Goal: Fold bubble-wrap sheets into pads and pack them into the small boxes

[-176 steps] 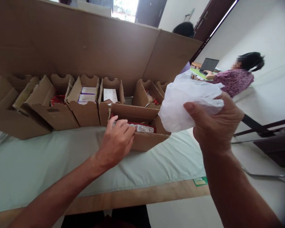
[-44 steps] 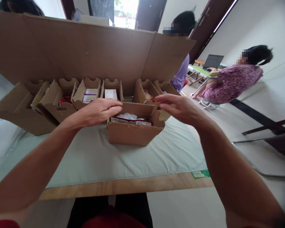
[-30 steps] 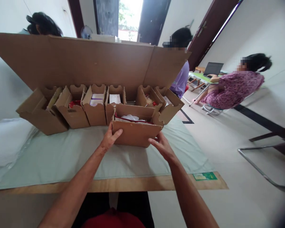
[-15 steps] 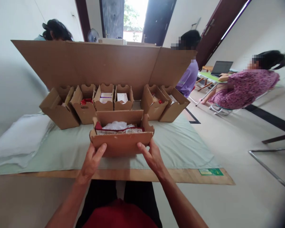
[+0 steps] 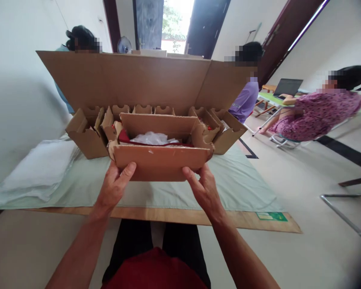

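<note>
Between my two hands is an open cardboard box (image 5: pixel 161 162), raised above the cloth-covered table. My left hand (image 5: pixel 116 184) grips its lower left end, thumb on the front wall and fingers beneath or behind. At the lower right end my right hand (image 5: pixel 203 186) holds it the same way. Inside the box lie crumpled clear plastic (image 5: pixel 153 138) and something dark red with an edge band (image 5: pixel 123 137); the rest of the contents is hidden. Behind it stands a row of similar cardboard boxes (image 5: pixel 87 138), partly covered from view by the held one.
A tall cardboard panel (image 5: pixel 144 80) stands behind the row. White plastic sheets or bags (image 5: pixel 40 164) are piled at the left on the pale green cloth (image 5: pixel 243 188). Beyond the panel are two people; another person (image 5: pixel 321 108) sits at the right by a laptop (image 5: pixel 289 87).
Both hands have lifted the box higher, so it now covers more of the middle boxes in the row. The view has shifted slightly.
</note>
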A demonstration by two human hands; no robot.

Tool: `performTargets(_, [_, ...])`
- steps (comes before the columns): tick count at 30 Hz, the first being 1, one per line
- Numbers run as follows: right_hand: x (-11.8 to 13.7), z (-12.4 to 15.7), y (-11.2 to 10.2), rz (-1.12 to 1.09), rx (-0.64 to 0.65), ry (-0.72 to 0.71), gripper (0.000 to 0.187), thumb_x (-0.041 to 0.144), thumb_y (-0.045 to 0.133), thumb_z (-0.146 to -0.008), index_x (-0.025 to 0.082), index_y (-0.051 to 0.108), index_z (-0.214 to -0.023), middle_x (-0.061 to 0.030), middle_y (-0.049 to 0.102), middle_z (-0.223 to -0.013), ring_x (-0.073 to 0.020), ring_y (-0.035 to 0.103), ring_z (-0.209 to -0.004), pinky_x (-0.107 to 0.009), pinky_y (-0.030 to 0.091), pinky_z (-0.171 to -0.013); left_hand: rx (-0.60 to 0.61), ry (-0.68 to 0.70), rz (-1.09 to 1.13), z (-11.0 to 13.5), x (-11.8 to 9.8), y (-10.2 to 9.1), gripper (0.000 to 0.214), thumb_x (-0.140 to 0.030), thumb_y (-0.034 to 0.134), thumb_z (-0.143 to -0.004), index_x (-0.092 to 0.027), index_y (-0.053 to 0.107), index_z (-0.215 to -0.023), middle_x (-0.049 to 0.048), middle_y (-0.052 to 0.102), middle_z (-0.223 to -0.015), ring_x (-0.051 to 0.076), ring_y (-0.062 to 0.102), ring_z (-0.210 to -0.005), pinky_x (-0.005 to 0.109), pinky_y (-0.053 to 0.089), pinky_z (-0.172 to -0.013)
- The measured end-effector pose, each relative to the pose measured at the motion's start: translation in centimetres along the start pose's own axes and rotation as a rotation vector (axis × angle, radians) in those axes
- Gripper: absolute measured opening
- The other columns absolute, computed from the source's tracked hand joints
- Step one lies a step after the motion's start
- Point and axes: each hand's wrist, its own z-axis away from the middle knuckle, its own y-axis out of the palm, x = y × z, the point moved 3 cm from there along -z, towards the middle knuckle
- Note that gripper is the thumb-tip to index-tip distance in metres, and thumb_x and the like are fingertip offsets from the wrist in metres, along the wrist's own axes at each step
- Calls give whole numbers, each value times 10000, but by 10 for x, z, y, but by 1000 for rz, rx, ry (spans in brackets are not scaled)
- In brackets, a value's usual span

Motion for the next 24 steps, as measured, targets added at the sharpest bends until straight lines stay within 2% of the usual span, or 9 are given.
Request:
performTargets(3, [-3, 4, -16, 47, -82, 46, 436, 557, 629, -915, 194, 639, -1156, -94, 732, -1029, -245, 657, -880, -353, 515, -749, 80, -28, 22, 2, -5, 17, 616, -568, 648, -917, -161, 568, -1372, 111, 695, -1272, 279, 630, -1217, 421, 470, -1103])
performTargets(5, [-4, 8, -22, 64, -90, 63, 433, 548, 634, -915, 193, 638, -1163, -99, 730, -1041, -252, 661, -907, -360, 519, -770, 132, -73, 31, 5, -4, 22, 620, -572, 636, -924, -162, 562, -1383, 114, 698, -1269, 281, 634, -1214, 427, 472, -1101])
performTargets(10, [-3, 5, -4, -8, -10, 20, 407, 533, 623, -914, 206, 634, -1157, -84, 726, -1033, -245, 658, -899, -378, 525, -809, 41, -66, -69, 5, 1, 1, 610, -557, 638, -930, -168, 568, -1395, 104, 697, -1277, 290, 625, -1229, 431, 469, -1100])
performTargets(13, [-11, 9, -8, 31, -50, 67, 436, 573, 625, -897, 202, 646, -1125, -79, 722, -969, -239, 646, -839, -372, 522, -760, 90, -73, -49, 4, 8, 6, 637, -555, 637, -930, -171, 543, -1429, 111, 680, -1312, 301, 607, -1253, 454, 443, -1127])
performTargets(16, [-28, 27, -30, 119, -114, 185, 512, 622, 639, -861, 188, 651, -1133, -89, 727, -941, -252, 650, -815, -384, 527, -736, 232, -123, 65, 3, 24, 36, 673, -544, 630, -934, -184, 487, -1484, 121, 642, -1386, 312, 589, -1283, 466, 438, -1134])
performTargets(19, [-46, 52, -51, 148, -212, 291, 574, 639, 626, -860, 170, 624, -1190, -122, 728, -1027, -279, 670, -893, -422, 547, -803, 390, -166, 178, -5, 44, 75, 720, -532, 645, -917, -198, 438, -1521, 124, 597, -1456, 329, 568, -1316, 479, 438, -1136])
performTargets(21, [-56, 66, -57, 124, -268, 327, 611, 626, 629, -868, 167, 579, -1267, -146, 705, -1149, -295, 671, -993, -445, 550, -877, 487, -160, 229, -18, 56, 99, 745, -524, 660, -895, -198, 433, -1525, 125, 573, -1487, 339, 544, -1346, 492, 414, -1159])
performTargets(24, [-70, 79, -51, 55, -306, 327, 683, 579, 675, -861, 189, 491, -1391, -161, 636, -1318, -309, 644, -1133, -469, 541, -962, 610, -136, 256, -48, 71, 127, 767, -526, 673, -856, -182, 461, -1508, 134, 569, -1491, 353, 500, -1388, 518, 351, -1201])
